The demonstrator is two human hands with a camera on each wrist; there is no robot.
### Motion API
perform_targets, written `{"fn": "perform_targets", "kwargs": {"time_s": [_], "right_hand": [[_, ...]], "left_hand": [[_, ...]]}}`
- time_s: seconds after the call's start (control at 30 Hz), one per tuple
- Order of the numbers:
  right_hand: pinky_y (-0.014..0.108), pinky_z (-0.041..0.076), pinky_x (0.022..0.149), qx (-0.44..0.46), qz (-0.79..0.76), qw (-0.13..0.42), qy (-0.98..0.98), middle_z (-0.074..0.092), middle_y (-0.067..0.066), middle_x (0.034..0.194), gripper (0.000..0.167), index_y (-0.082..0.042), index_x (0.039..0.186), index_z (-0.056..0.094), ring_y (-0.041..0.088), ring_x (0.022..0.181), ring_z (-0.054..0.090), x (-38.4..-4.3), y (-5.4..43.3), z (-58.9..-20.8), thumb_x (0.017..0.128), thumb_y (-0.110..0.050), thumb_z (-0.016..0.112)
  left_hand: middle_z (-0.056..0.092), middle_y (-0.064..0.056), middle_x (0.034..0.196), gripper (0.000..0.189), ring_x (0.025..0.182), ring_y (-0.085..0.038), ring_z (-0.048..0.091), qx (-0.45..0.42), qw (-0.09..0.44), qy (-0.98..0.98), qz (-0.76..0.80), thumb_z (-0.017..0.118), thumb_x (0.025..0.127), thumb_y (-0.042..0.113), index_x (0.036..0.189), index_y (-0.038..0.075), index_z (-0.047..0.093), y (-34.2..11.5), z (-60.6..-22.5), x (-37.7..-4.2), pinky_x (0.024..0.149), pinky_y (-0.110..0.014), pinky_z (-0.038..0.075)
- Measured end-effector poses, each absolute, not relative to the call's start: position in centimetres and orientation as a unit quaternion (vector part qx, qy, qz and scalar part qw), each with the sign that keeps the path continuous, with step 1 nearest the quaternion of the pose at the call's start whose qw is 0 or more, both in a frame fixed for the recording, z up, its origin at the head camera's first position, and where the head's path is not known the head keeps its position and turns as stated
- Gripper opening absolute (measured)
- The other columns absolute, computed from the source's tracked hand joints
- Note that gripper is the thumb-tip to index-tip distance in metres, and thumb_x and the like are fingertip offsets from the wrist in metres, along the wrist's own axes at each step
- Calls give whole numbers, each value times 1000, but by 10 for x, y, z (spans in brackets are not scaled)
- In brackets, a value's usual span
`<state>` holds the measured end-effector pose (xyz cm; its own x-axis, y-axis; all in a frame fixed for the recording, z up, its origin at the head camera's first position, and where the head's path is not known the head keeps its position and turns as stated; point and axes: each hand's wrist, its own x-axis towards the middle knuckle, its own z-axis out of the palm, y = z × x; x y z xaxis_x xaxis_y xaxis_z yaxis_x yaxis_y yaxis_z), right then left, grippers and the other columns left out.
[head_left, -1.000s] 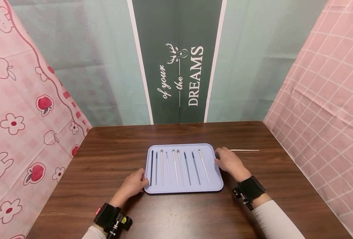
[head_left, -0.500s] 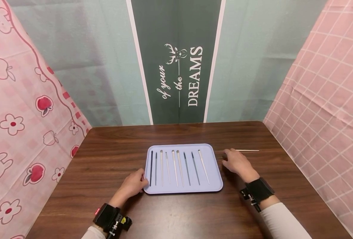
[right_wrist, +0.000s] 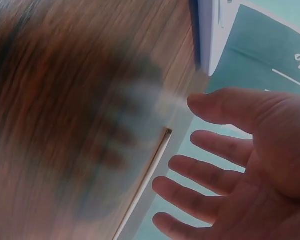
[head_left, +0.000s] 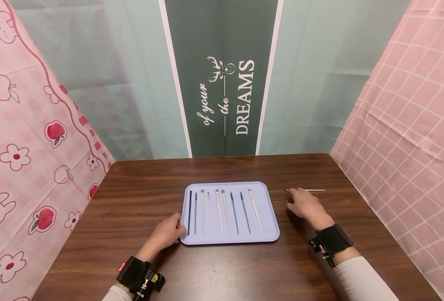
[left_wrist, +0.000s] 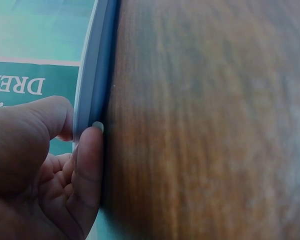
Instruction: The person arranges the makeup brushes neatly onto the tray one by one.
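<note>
A pale lavender tray (head_left: 271, 217) lies on the table, with several thin brushes (head_left: 226, 211) in a row across it. Some have dark handles, others white or light wood ones. At the tray's left side, my left hand (head_left: 165, 232) pinches the rim between thumb and fingers, also seen in the left wrist view. To the right of the tray, my right hand (head_left: 306, 204) hovers close over a lone pale brush (head_left: 316, 190) on the table. In the right wrist view its fingers (right_wrist: 205, 167) are spread and nearly straight, holding nothing; the brush (right_wrist: 145, 182) lies beyond the fingertips.
The dark wood table (head_left: 225, 271) reaches back to a green and teal printed curtain (head_left: 223, 83). Pink patterned cloth (head_left: 30, 167) hangs at the left, and pink checked cloth (head_left: 406, 125) at the right.
My right hand has left the tray's right edge and moved right, along the lone brush, whose near tip now shows. The left hand stays at the tray's rim.
</note>
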<state>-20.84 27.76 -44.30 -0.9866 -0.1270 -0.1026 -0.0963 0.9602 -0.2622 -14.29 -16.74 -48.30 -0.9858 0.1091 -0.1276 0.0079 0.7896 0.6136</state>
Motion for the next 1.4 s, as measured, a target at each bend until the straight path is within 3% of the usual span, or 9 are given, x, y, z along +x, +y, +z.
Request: {"fn": "perform_targets", "kwargs": {"time_s": [0.23,0.47,0.87,1.4], "right_hand": [[64,47,92,-66,-122,47,989,55,33,128,48,5,131,57,54,117,55,-210,286,-443,88,-16,66],[66,43,98,-59,-120,50,990,49,39,136,49,8,132,55,56,125,49,-213,295,-443,90,-15,66],[63,47,89,-66,-115,36,991,58,32,120,40,6,124,59,52,114,56,-221,316,-445,89,-12,68],[63,48,89,-77,-100,40,991,59,32,119,36,7,124,60,51,113,56,-240,335,-454,92,-9,65]], "left_hand": [[52,-2,67,16,54,-11,59,31,77,943,322,64,85,10,82,11,48,-168,-483,-143,52,-28,46],[52,-1,66,16,54,-10,59,33,75,944,319,64,85,10,82,11,48,-168,-484,-143,52,-28,46],[52,-2,67,16,54,-11,58,32,77,944,320,65,86,10,83,11,49,-168,-485,-143,52,-28,46],[53,-1,67,16,55,-11,58,27,80,943,321,66,86,11,84,11,49,-167,-484,-143,52,-28,46]]}}
